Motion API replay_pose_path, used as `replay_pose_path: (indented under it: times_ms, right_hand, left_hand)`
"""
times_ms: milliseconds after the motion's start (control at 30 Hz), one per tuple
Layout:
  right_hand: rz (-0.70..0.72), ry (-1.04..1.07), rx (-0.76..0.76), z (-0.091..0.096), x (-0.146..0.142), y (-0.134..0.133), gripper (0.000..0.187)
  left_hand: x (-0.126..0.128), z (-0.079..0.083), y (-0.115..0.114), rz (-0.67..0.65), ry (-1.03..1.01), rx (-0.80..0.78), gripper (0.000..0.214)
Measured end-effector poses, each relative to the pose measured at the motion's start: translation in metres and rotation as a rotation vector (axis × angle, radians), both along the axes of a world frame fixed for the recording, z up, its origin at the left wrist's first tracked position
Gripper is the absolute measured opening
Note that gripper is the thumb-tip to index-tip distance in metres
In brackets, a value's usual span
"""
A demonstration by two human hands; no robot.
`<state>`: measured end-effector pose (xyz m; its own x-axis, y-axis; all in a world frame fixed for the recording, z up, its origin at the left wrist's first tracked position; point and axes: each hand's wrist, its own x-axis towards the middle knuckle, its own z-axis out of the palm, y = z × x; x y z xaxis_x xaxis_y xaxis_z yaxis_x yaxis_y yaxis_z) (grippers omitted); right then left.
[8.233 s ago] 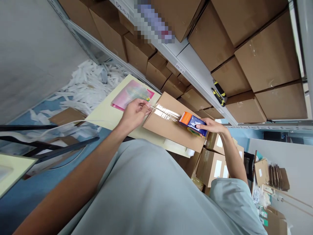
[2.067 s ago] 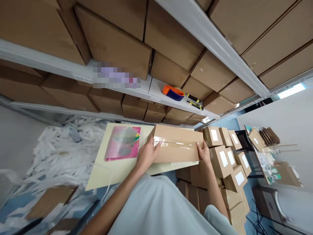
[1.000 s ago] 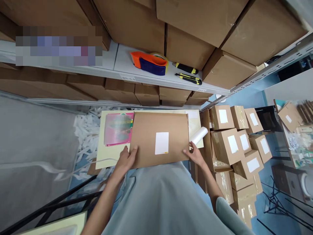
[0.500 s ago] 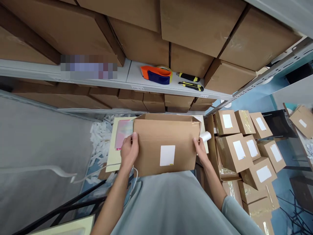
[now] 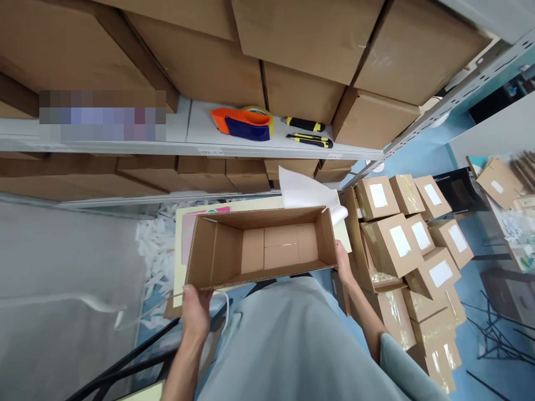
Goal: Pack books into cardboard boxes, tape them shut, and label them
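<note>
I hold an open, empty cardboard box in both hands, its mouth turned up toward me. My left hand grips the near left corner from below. My right hand holds the right end wall, with its fingers mostly hidden behind the box. The box hangs over a pale yellow table top with a pink folder partly covered by the box. A white label roll lies just behind the box's far right corner.
A grey shelf carries an orange and blue tape dispenser and two yellow-black utility knives, with large cartons above and below. Several labelled small cartons are stacked to the right. White paper strips litter the floor at left.
The box was taped shut on one side, then turned over and lifted; it has now tipped so its open, empty inside faces me. The tape dispenser went from my right hand onto the shelf.
</note>
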<state>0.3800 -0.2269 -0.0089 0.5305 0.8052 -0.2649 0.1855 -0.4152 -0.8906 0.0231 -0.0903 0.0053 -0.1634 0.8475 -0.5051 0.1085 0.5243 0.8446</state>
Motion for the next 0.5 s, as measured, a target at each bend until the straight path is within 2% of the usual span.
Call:
replay_pose_path:
  times_ms: [133,233,300,367,433,500]
  right_hand:
    - [0.03,0.093,-0.048,-0.017,-0.011,-0.004,0.066]
    - [0.064,0.102,-0.083,-0.033,-0.006,0.001,0.059]
    - [0.054,0.044,-0.117,-0.044,0.011,0.016,0.059]
    - [-0.058,-0.083,-0.203,-0.058,0.034,0.042,0.06]
    - [-0.262,-0.206,-0.366,-0.075,0.059,0.076,0.068]
    - [-0.363,-0.163,-0.586,-0.095,0.075,0.109,0.086]
  left_hand:
    - [-0.021,-0.016,-0.001,0.091,0.082,-0.097,0.063]
    - [-0.03,-0.019,0.004,0.029,0.097,-0.085,0.051]
    - [-0.03,-0.014,0.008,0.017,0.13,-0.067,0.049]
    - [-0.027,-0.005,0.013,0.025,0.239,-0.022,0.053]
    - [-0.021,0.009,0.018,0.006,0.352,0.069,0.061]
    - [-0.011,0.026,0.023,-0.051,0.461,0.209,0.065]
